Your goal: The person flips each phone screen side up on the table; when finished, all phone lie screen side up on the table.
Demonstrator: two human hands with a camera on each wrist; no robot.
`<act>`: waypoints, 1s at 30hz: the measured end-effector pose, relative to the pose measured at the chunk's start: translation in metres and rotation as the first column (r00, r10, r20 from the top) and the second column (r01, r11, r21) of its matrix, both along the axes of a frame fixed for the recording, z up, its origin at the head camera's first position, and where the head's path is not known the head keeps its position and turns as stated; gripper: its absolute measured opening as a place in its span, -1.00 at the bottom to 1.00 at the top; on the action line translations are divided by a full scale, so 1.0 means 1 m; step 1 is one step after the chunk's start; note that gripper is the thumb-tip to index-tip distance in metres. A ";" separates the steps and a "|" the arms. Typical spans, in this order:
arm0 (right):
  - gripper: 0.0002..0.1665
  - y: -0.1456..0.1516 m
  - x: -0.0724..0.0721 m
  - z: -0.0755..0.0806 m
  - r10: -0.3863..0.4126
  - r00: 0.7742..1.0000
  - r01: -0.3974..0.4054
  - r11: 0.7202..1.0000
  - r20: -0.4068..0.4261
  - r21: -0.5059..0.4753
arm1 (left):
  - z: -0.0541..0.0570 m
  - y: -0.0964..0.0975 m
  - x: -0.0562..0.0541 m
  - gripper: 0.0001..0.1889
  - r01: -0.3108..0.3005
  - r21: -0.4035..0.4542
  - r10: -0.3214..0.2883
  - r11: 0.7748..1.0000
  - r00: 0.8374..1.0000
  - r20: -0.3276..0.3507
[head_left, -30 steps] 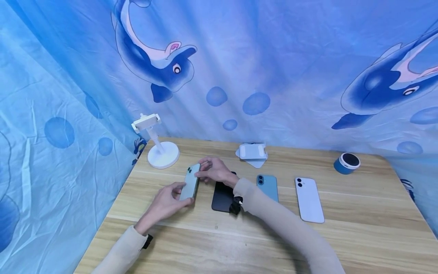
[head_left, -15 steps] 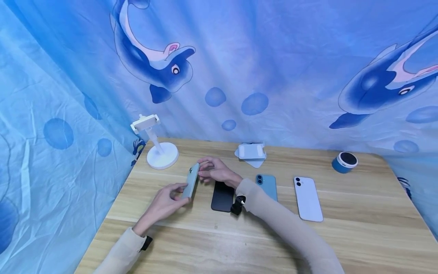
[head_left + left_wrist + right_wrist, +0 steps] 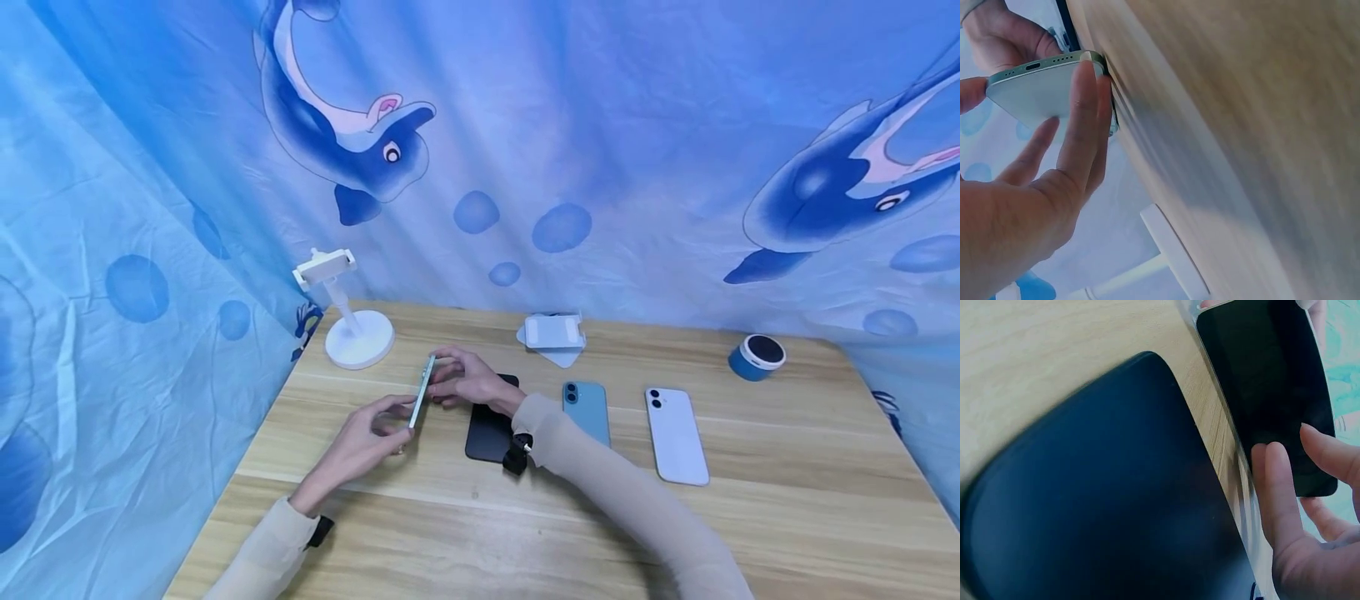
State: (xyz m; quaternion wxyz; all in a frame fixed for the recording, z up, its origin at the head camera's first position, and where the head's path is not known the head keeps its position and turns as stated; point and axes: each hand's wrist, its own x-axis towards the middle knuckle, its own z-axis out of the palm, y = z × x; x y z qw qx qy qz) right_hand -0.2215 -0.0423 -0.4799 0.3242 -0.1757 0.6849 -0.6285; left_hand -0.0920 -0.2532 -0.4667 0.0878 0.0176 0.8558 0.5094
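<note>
A pale green phone (image 3: 422,393) stands tilted up on its long edge at the left of the table, seen nearly edge-on. My left hand (image 3: 360,442) grips its lower end, thumb on one long edge and fingers on the other. The end with the charging port and the pale back of the phone (image 3: 1038,94) face the left wrist camera. At the far end, my right hand (image 3: 471,382) holds the phone between fingers and thumb. Its dark screen (image 3: 1266,381) shows in the right wrist view, with fingertips (image 3: 1277,453) on the glass.
A black phone (image 3: 487,433) lies under my right wrist. Right of it are a blue phone (image 3: 588,408) and a white phone (image 3: 677,437). Behind stand a white phone stand (image 3: 358,340), a folded white stand (image 3: 553,333) and a blue-white round device (image 3: 757,358). A blue curtain (image 3: 645,167) borders the table.
The green phone has turned from showing its back to standing nearly edge-on to the head camera. Both hands stay around it in almost the same spot.
</note>
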 end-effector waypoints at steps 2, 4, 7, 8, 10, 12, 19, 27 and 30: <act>-0.16 -0.002 0.001 -0.001 -0.002 1.000 0.002 1.000 0.010 0.002 | 0.000 -0.001 0.000 -0.40 0.011 0.043 -0.011 0.999 1.000 0.005; -0.15 -0.003 0.002 -0.002 -0.006 1.000 0.006 1.000 0.009 0.011 | 0.001 -0.002 0.000 -0.40 0.018 0.062 -0.018 0.998 1.000 -0.002; -0.13 -0.005 0.003 -0.003 -0.012 1.000 0.012 0.999 -0.002 0.031 | 0.001 -0.002 0.000 -0.38 0.025 0.082 -0.024 0.996 1.000 -0.011; -0.13 -0.006 0.004 -0.003 -0.013 1.000 0.013 0.999 -0.004 0.037 | 0.001 -0.003 0.000 -0.37 0.027 0.090 -0.026 0.996 1.000 -0.014; -0.11 -0.007 0.004 -0.004 -0.014 1.000 0.014 0.999 -0.008 0.051 | 0.000 -0.004 0.000 -0.37 0.030 0.113 -0.028 0.993 0.999 -0.018; -0.09 -0.007 0.004 -0.004 -0.016 1.000 0.017 0.998 -0.011 0.062 | 0.000 -0.005 -0.001 -0.36 0.031 0.122 -0.028 0.992 0.999 -0.030; -0.07 -0.004 0.006 -0.002 -0.016 0.993 0.035 0.986 -0.116 0.163 | 0.002 -0.008 -0.003 -0.34 0.046 0.101 -0.036 0.994 0.995 -0.096; -0.07 -0.004 0.007 -0.003 -0.019 0.982 0.062 0.971 -0.186 0.231 | 0.007 -0.008 -0.006 -0.30 0.021 0.111 -0.013 0.994 0.998 -0.066; -0.08 -0.004 0.008 -0.002 -0.024 0.972 0.086 0.962 -0.234 0.260 | 0.007 -0.009 -0.007 -0.32 -0.001 0.091 0.007 0.996 0.998 -0.062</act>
